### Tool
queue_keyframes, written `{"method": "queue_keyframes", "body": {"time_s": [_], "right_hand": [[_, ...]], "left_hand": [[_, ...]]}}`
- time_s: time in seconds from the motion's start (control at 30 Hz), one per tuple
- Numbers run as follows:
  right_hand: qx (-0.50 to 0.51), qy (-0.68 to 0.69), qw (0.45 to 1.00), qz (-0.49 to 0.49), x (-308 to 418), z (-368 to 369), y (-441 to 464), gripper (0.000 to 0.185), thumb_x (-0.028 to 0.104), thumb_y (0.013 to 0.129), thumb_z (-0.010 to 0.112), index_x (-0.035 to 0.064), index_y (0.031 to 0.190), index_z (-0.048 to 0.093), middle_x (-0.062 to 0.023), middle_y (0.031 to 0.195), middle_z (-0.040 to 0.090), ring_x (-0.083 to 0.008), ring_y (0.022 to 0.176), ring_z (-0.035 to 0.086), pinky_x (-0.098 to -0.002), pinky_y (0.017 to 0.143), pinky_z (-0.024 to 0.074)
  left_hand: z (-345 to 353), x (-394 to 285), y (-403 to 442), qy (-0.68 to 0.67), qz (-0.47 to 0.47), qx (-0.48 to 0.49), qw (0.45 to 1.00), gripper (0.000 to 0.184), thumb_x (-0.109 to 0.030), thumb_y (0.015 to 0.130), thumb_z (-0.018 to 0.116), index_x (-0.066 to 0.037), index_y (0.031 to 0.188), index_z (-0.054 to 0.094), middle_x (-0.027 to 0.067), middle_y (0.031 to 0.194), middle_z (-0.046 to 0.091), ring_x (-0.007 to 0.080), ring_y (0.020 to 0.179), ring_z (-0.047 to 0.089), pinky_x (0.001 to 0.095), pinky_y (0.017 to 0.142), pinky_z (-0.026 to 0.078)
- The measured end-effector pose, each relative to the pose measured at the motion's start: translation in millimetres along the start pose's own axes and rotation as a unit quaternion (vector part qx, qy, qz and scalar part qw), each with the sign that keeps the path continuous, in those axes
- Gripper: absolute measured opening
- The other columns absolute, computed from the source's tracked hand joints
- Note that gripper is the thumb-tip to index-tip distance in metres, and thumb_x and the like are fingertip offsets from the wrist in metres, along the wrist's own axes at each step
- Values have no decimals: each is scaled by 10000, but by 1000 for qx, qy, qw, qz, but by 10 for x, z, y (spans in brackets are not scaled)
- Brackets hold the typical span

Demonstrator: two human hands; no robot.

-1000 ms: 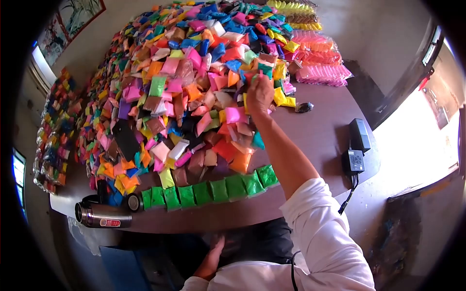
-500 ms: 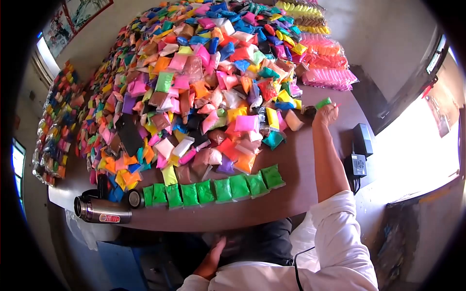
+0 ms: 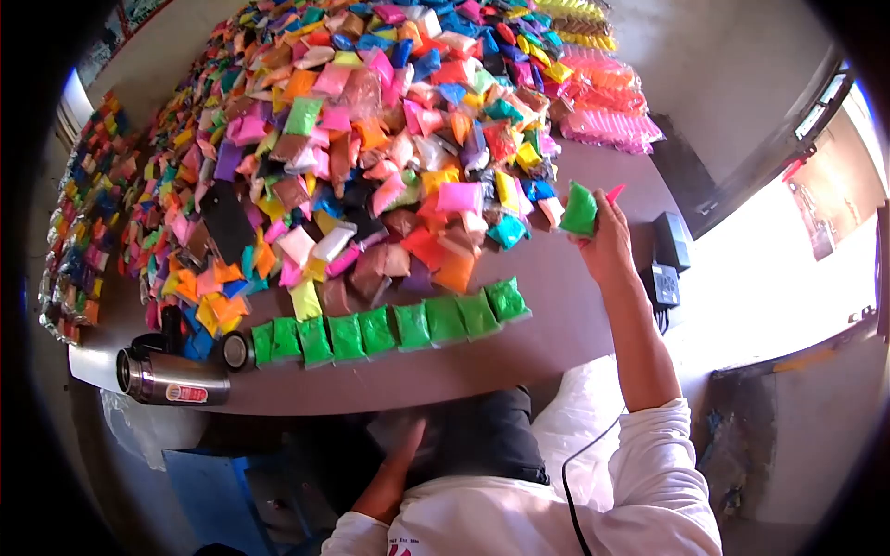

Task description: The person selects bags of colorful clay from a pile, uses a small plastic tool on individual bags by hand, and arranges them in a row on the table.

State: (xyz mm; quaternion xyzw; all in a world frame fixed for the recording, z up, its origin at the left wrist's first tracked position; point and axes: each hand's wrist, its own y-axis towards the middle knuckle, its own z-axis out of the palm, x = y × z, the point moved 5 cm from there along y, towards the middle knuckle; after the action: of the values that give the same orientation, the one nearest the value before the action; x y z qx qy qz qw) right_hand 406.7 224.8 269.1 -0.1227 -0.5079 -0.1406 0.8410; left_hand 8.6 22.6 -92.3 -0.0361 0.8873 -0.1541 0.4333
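My right hand (image 3: 607, 243) is raised over the right part of the table, its fingers closed on a green packet (image 3: 579, 209). A small pink piece (image 3: 616, 193) sticks up beside its fingertips. My left hand (image 3: 405, 447) is down at my lap below the table edge; its fingers are blurred and I cannot make out whether it holds anything. A row of several green packets (image 3: 375, 331) lies near the table's front edge. Behind the row spreads a large heap of mixed coloured packets (image 3: 371, 139).
A steel flask (image 3: 176, 378) lies on its side at front left, beside a round lid (image 3: 236, 350). A black phone-like slab (image 3: 227, 222) rests on the heap. Black power boxes (image 3: 662, 283) stand at the right edge. Pink bagged packets (image 3: 607, 130) lie at back right.
My right hand has come out of the heap to the right, then back toward me, now with a green packet. The camera view has shifted slightly.
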Motion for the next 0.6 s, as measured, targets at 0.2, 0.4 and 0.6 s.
{"method": "queue_keyframes", "body": {"time_s": [0.2, 0.4, 0.6], "right_hand": [[12, -128, 989, 71, -371, 2, -1065, 195, 278, 949, 512, 101, 892, 570, 16, 706, 521, -58, 550, 459, -223, 446, 329], [45, -184, 966, 176, -846, 24, -1993, 222, 279, 966, 500, 95, 862, 567, 71, 605, 419, -23, 481, 361, -194, 417, 245], [69, -311, 936, 149, -961, 109, -2267, 281, 278, 978, 468, 20, 917, 563, 22, 686, 508, -60, 604, 477, -220, 524, 385]], "left_hand": [[-266, -1099, -252, -274, -226, 153, 922, 367, -376, 864, 566, -68, 666, 587, 38, 640, 578, 120, 559, 524, 247, 539, 403], [-253, -1598, -411, -428, -108, 289, 850, 409, -403, 924, 488, -93, 656, 498, 33, 637, 505, 108, 558, 429, 242, 564, 353], [-394, -2215, -580, -517, -29, 399, 757, 501, -525, 914, 449, -76, 704, 523, 60, 767, 544, 120, 643, 459, 246, 635, 380]]}}
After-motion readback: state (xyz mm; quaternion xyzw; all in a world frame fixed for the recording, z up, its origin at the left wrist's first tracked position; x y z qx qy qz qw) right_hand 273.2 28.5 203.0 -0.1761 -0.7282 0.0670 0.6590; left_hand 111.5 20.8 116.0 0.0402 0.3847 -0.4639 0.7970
